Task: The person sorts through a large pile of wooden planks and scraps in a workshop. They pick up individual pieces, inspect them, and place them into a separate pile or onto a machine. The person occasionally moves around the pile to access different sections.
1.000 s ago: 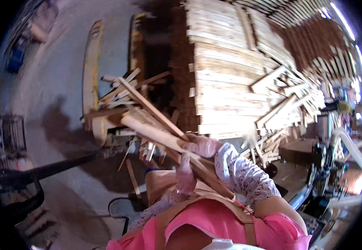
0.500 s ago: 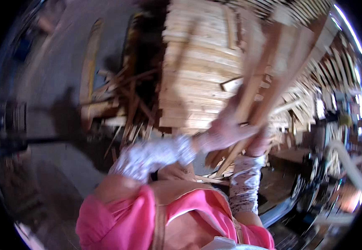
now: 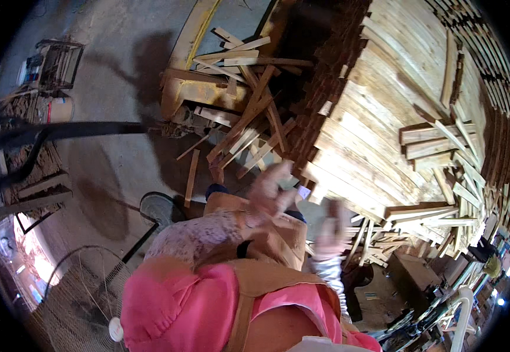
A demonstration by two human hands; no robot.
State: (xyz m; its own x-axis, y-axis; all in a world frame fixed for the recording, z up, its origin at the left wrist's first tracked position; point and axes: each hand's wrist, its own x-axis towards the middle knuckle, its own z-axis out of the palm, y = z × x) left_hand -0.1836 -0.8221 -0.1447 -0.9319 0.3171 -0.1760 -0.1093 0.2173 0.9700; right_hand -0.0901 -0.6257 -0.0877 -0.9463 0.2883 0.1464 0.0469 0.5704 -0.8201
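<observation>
My left hand is in the middle of the view, in front of my apron, with its fingers apart and nothing held. Motion blurs it. My right hand is just to its right, near the front corner of a big stack of planks. That hand is smeared too, so its finger positions are unclear; no board shows in it. Short loose wooden strips lie across the right side of the stack's top. Patterned sleeves cover both my forearms.
Scrap wood sticks lie in a heap over a yellow metal frame left of the stack. A wire-caged fan stands at the lower left. A dark metal bar juts in from the left. More cut pieces are piled at right.
The bundle of long boards that was in my hands is out of them. Both hands have come down and back toward my body. The view has swung left, so the plank stack appears farther right.
</observation>
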